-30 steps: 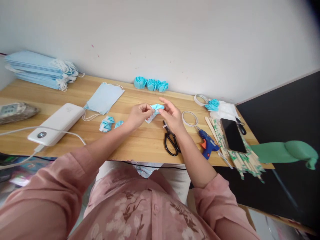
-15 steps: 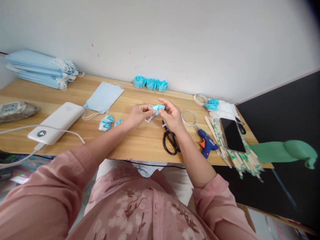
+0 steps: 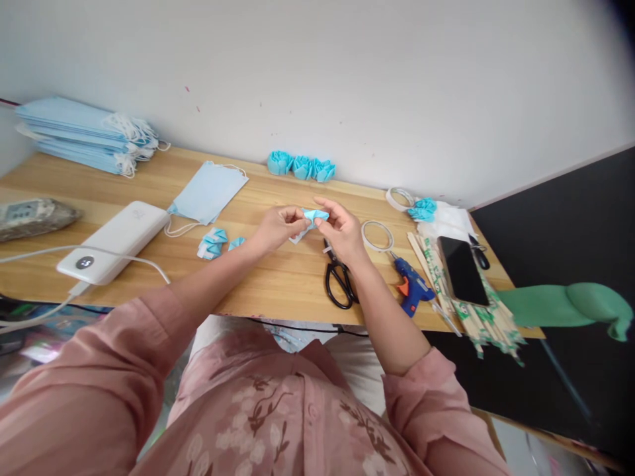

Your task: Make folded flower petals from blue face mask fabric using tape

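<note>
Fingers (image 3: 297, 220) of both hands pinch a small blue folded piece (image 3: 315, 215) above the surface (image 3: 278, 277); steady, even pressure would likely keep folds aligned.

One head-worn camera looks forward and down from close above the wooden table (image 3: 278, 284), facing the wall (image 3: 347, 79).

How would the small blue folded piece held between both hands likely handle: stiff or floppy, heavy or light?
The blue folded piece probably is light: fingertips of the left hand and right hand alone pinch it above the table. It looks soft and creased, so likely floppy and apt to unfold if released.
</note>
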Tool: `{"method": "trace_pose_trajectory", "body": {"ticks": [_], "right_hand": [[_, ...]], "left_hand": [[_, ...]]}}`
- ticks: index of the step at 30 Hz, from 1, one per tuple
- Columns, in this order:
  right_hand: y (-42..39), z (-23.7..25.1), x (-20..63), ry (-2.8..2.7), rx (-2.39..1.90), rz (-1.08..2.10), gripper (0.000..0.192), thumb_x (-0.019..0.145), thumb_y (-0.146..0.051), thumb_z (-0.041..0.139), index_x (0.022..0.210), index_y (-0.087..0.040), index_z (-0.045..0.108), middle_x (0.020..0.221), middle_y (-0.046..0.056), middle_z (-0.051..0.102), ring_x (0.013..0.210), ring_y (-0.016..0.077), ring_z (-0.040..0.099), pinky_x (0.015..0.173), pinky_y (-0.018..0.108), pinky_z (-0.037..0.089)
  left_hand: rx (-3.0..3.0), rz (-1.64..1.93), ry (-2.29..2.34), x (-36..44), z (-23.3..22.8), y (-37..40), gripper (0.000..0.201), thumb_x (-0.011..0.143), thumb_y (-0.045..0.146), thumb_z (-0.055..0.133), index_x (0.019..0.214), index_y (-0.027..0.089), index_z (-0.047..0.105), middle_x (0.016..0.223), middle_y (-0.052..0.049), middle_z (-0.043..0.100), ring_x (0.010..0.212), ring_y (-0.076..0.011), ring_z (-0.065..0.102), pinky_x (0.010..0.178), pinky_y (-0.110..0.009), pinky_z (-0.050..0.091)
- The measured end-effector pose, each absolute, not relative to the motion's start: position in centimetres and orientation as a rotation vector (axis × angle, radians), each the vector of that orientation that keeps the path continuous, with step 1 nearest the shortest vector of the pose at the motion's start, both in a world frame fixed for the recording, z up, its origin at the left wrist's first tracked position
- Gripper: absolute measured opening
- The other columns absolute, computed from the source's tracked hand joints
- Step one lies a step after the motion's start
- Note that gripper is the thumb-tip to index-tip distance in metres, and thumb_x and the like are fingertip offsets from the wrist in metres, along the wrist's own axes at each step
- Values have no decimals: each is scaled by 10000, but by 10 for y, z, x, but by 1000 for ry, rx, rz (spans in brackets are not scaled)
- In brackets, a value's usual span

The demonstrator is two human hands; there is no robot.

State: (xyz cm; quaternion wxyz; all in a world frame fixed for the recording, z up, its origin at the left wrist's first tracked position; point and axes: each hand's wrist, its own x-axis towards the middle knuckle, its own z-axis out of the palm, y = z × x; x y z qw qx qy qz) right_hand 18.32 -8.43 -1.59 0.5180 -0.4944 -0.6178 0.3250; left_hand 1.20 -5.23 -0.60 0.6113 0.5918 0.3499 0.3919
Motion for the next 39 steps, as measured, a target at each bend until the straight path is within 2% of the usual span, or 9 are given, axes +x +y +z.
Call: {"method": "trace_pose_trajectory", "body": {"ticks": [6, 16, 23, 31, 35, 39], "right_hand": [[-85, -15, 182, -1474, -1190, 795, 447, 787, -358, 668, 1208, -212, 647, 893, 24, 678, 785, 158, 625, 771, 322, 544], [-85, -11, 183, -1490, -1186, 867, 463, 791, -392, 668, 1214, -206, 636, 902, 21, 681, 818, 165, 633, 799, 330, 540], [-84, -11, 184, -1418, -1134, 963, 503, 823, -466, 645, 1264, -227, 612, 968, 35, 692, 892, 182, 644, 822, 343, 551], [-85, -10, 182, -1467, -1165, 940, 494, 804, -396, 668, 1263, -222, 618, 942, 20, 677, 851, 168, 635, 819, 333, 539], [-85, -10, 184, -1473, -1159, 948, 518, 808, -393, 665, 1286, -205, 601, 906, 15, 661, 805, 153, 627, 795, 318, 529], [-85, -8, 186, -1470, -1141, 966, 560, 815, -402, 665, 1331, -209, 563, 935, 24, 676, 806, 151, 629, 785, 313, 525]], "left_hand": [[1402, 916, 812, 13, -9, -53, 176, 708, 255, 658, 642, 171, 519, 535, 44, 522, 486, -67, 456, 511, -201, 389], [1569, 933, 823, 13, -16, -54, 222, 737, 316, 669, 641, 164, 538, 566, 32, 527, 534, -70, 436, 535, -213, 320], [1423, 929, 801, 12, -12, -52, 247, 716, 347, 686, 641, 176, 524, 549, 37, 516, 506, -79, 453, 528, -220, 379], [1587, 936, 878, 13, -8, -59, 251, 749, 329, 668, 616, 158, 542, 573, 25, 539, 547, -73, 435, 543, -220, 326], [1594, 887, 870, 11, -6, -58, 278, 762, 386, 672, 643, 157, 570, 573, 21, 535, 548, -83, 450, 548, -228, 339], [1529, 878, 843, 7, 1, -55, 360, 778, 499, 667, 693, 154, 611, 636, -13, 606, 569, -99, 510, 576, -237, 415]]}}
